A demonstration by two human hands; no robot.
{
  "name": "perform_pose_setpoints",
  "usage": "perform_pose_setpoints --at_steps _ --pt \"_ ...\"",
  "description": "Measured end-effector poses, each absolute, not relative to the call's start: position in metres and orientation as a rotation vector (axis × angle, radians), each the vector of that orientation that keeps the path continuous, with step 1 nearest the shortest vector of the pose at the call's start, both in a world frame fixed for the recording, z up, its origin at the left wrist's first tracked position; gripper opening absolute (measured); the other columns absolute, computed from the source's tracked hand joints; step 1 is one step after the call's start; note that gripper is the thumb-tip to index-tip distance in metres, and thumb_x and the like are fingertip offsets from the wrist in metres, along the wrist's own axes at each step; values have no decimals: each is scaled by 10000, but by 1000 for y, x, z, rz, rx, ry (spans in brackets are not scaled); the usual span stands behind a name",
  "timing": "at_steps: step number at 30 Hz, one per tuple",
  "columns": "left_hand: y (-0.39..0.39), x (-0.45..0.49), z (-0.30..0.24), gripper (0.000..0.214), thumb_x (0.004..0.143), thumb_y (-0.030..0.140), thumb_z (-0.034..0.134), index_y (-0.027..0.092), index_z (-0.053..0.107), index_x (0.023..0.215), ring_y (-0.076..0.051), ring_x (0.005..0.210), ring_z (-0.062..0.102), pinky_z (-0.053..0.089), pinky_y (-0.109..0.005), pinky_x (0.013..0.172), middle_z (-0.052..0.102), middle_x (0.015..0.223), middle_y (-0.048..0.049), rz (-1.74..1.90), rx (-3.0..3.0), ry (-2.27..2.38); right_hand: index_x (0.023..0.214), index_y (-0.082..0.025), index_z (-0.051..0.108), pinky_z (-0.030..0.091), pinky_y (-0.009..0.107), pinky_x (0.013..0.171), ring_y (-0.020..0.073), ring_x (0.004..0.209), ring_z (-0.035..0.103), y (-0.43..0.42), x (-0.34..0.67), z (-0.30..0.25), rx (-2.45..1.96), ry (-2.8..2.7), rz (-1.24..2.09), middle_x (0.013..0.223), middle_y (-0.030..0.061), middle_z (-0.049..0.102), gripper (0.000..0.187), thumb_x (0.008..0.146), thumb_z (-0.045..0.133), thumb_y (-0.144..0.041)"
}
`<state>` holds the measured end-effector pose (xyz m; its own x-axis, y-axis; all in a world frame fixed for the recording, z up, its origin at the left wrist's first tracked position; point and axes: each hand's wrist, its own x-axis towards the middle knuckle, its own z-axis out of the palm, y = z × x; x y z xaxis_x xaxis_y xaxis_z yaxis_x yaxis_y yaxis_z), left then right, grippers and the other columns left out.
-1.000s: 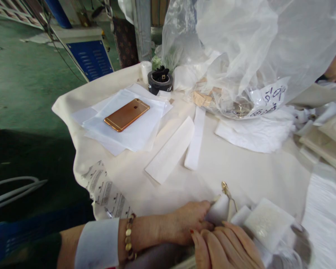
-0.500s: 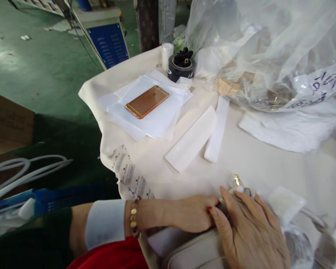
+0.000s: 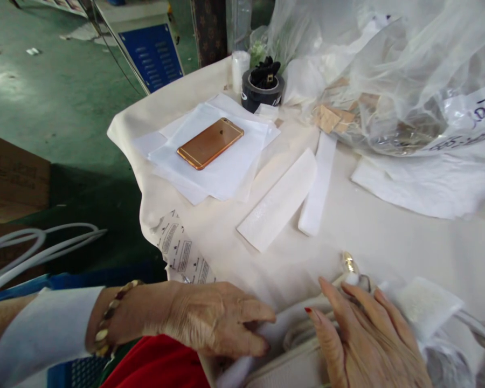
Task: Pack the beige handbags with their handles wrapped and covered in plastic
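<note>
Hands sit close together at the near edge of the surface [image 3: 388,237]; the left hand [image 3: 216,323] lies knuckles up with its fingers drawn narrow, thumb above and fingertips below a fold of white wrapping [image 3: 285,323], touching it, though whether they truly pinch it I cannot tell; the right hand [image 3: 367,339] is spread wide and flat, palm down, gripping nothing, laid on the same wrapping where it covers the cream bag [image 3: 291,366]; the bag lies under and between both hands, its body at the bottom edge of the view, just right of the left fingertips; a gold clasp [image 3: 350,262] pokes out just beyond the right fingertips; a white foam pad [image 3: 422,304] lies just right of that hand; a bead bracelet [image 3: 113,318] and a white cuff [image 3: 44,334] sit on the left wrist; a printed plastic sheet [image 3: 181,253] hangs over the surface edge near the left hand; farther off lie two white strips [image 3: 278,199] side by side; beyond them a gold phone [image 3: 210,143] rests on white sheets [image 3: 226,172]; a black tape roll [image 3: 262,94] stands behind it; a big clear plastic bag [image 3: 388,64] fills the far right.
</note>
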<state>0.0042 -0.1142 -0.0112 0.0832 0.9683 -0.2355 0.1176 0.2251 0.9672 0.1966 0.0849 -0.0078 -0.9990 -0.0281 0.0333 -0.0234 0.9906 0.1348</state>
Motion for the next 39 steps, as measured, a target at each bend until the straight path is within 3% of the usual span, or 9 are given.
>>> perform_pose_setpoints --at_steps 4,8,14,21,24,26,31,35,39 --pt "-94 6 -16 338 866 264 375 212 284 545 -179 667 419 351 -291 639 483 742 -47 678 1600 1066 970 -220 683 327 497 1002 297 1095 522 80 191 -6 -60 -3073 -127 1095 37 672 342 884 411 -409" --pt "-86 14 -19 299 848 217 313 219 192 574 -175 616 369 319 -288 578 414 666 -28 709 1579 1132 1062 -174 655 323 461 1014 275 1058 541 74 183 -2 -171 -3050 -81 1038 48 692 381 896 418 -423" --pt "-82 46 -23 269 721 158 514 189 336 522 -156 638 448 265 -285 491 518 671 -36 681 1594 1597 989 -116 675 362 437 978 252 988 575 60 168 6 -372 -2942 -13 913 100 707 428 927 374 -414" --pt "-55 56 -15 209 591 124 572 171 436 440 -117 494 404 288 -241 471 380 447 46 714 795 1729 926 -137 695 341 416 994 233 966 591 53 160 10 -540 -2914 39 858 78 715 459 950 326 -408" --pt "-61 56 -13 52 611 142 612 151 578 649 -117 528 470 336 -214 481 474 519 59 789 758 1714 920 -152 696 329 408 996 231 973 591 54 162 9 -529 -2917 50 846 64 718 416 943 362 -399" --pt "-71 58 -10 155 651 135 592 151 612 803 -110 571 496 373 -202 526 525 603 52 918 755 1702 916 -161 700 336 416 980 241 964 594 55 163 8 -473 -2908 27 846 61 723 401 941 372 -391" --pt "-96 74 1 269 847 329 439 160 629 760 -155 787 516 413 -260 756 535 798 -36 1179 1029 1679 886 -162 697 353 422 946 255 935 598 56 162 5 -421 -2883 32 811 57 720 390 944 369 -366" --pt "-94 84 -1 241 721 390 629 164 608 803 -185 830 494 406 -288 776 517 884 -46 1137 1006 1770 820 -173 677 319 399 989 221 936 586 48 158 11 -572 -2909 99 765 50 698 342 942 396 -325" --pt "-73 83 -11 196 693 337 619 167 566 774 -193 797 491 395 -304 764 553 797 -21 1038 880 1852 765 -179 651 303 388 1011 204 928 581 44 153 11 -712 -2928 129 755 53 686 309 933 424 -304"
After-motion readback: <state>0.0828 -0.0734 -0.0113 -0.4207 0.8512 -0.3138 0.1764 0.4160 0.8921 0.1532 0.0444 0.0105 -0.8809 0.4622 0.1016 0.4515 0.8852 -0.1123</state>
